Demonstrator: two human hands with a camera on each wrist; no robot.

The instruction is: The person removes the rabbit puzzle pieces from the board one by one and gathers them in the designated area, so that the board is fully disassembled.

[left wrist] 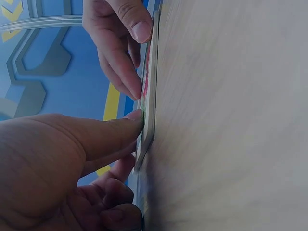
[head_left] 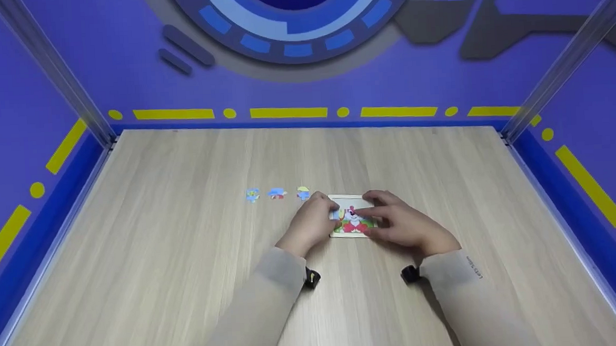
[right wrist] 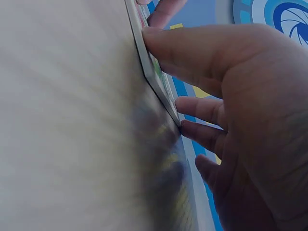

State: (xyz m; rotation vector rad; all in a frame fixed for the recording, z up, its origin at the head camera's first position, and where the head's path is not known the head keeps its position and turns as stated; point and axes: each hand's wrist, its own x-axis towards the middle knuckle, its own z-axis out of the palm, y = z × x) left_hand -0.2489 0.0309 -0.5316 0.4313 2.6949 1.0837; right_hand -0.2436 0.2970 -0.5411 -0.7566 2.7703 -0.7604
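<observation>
A small jigsaw puzzle tray (head_left: 349,235) with a pale rim lies on the table, showing a red and white cartoon character over green. At its left side my left hand (head_left: 310,223) pinches a light-blue and yellow puzzle piece (head_left: 335,214) between thumb and forefinger; the other fingers are curled. My right hand (head_left: 403,223) rests over the tray's right side. Its forefinger touches the picture, its thumb lies at the near rim, and another finger reaches the far rim. In the right wrist view the right fingers (right wrist: 199,108) look fairly straight beside the tray's edge (right wrist: 151,79).
Left of the tray, three loose puzzle pieces lie in a row: a blue one (head_left: 252,195), a blue and red one (head_left: 277,193), and a yellow and blue one (head_left: 303,193). Blue patterned walls (head_left: 303,89) enclose the wooden table (head_left: 185,242) at the back and sides.
</observation>
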